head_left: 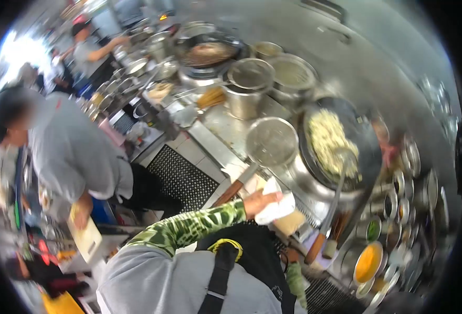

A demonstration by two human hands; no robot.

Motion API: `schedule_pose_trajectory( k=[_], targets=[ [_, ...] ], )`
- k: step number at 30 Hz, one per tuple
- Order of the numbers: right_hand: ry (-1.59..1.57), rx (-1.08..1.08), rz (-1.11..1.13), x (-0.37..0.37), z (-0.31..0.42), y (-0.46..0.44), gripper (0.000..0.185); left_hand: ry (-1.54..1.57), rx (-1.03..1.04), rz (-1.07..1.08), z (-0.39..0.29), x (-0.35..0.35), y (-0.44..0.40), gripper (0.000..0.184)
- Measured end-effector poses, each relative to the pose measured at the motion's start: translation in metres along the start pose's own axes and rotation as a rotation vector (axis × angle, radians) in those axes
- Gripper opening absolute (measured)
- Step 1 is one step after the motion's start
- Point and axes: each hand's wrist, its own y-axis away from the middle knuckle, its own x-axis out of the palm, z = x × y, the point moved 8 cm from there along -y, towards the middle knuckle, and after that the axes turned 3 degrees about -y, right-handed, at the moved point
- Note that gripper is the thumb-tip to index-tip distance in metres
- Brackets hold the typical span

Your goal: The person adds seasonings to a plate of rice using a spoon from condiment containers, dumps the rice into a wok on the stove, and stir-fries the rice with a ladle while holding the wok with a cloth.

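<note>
My left hand (260, 204), with a green camouflage sleeve behind it, grips a white cloth (277, 205) over the front edge of the stove. Low in the view, my right hand (293, 255) shows only in part by my apron; its fingers are hidden. Pale yellow food, perhaps noodles, (328, 137) lies in a black wok (364, 144) ahead. A long ladle (335, 201) rests with its bowl in the food and its wooden handle toward me. Left of the wok sits a round mesh strainer (271, 142), its wooden handle near my left hand.
Metal pots (292, 73) and another wok (210, 52) stand along the stove. Seasoning containers, including a bowl of orange liquid (368, 264), crowd the right. A co-worker (79, 149) holds a cutting board (85, 239) at left. A black perforated mat (181, 175) covers part of the floor.
</note>
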Motion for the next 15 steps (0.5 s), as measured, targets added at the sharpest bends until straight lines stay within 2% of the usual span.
schedule_pose_trajectory(
  k=[2, 4, 7, 8, 10, 11, 12, 13, 15],
  targets=[
    [-0.6, -0.103, -0.062, -0.061, 0.035, 0.014, 0.038, -0.072, 0.151, 0.032, 0.001, -0.003, 0.009, 0.055],
    [-0.68, -0.036, -0.119, -0.104, 0.064, 0.025, 0.036, -0.167, 0.204, 0.049, 0.003, -0.002, 0.022, 0.052],
    [-0.647, -0.157, -0.074, -0.14, 0.097, 0.014, 0.031, -0.368, 0.328, -0.125, 0.02, -0.007, 0.03, 0.051],
    [-0.675, -0.202, 0.009, -0.149, 0.117, 0.009, 0.031, -0.454, 0.301, -0.146, 0.026, -0.012, 0.03, 0.053],
    [-0.737, -0.281, 0.181, -0.174, 0.166, 0.013, 0.03, -0.522, 0.483, -0.334, 0.038, -0.016, 0.035, 0.052],
    [-0.688, -0.327, 0.247, -0.167, 0.167, 0.003, 0.029, -0.491, 0.435, -0.307, 0.051, -0.013, 0.037, 0.052],
    [-0.781, -0.333, 0.208, -0.174, 0.177, 0.003, 0.031, -0.474, 0.388, -0.275, 0.055, -0.01, 0.044, 0.051],
    [-0.884, -0.345, 0.167, -0.177, 0.197, 0.008, 0.034, -0.698, 0.417, -0.441, 0.105, -0.044, 0.01, 0.05],
    [-1.041, -0.371, 0.17, -0.18, 0.234, 0.015, 0.04, -0.613, 0.383, -0.494, 0.093, -0.031, 0.045, 0.058]
  ],
)
